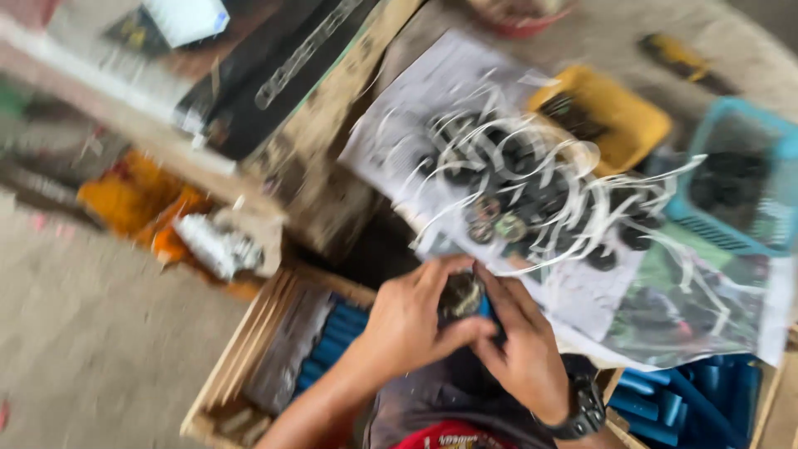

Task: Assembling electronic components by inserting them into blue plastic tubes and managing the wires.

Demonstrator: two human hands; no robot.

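Both hands meet low in the blurred view: the left hand (407, 320) and the right hand (519, 341) are closed together around a small dark round part (460, 295), gripping it between the fingers just above the person's lap. Beyond them a sheet of paper (432, 108) carries a heap of dark round parts (532, 199) tangled with white strips. A blue basket (769, 133) holds more dark pieces — a yellow tray (619, 116) sits beside it. A wooden crate (249, 349) holds blue tubes (337, 337).
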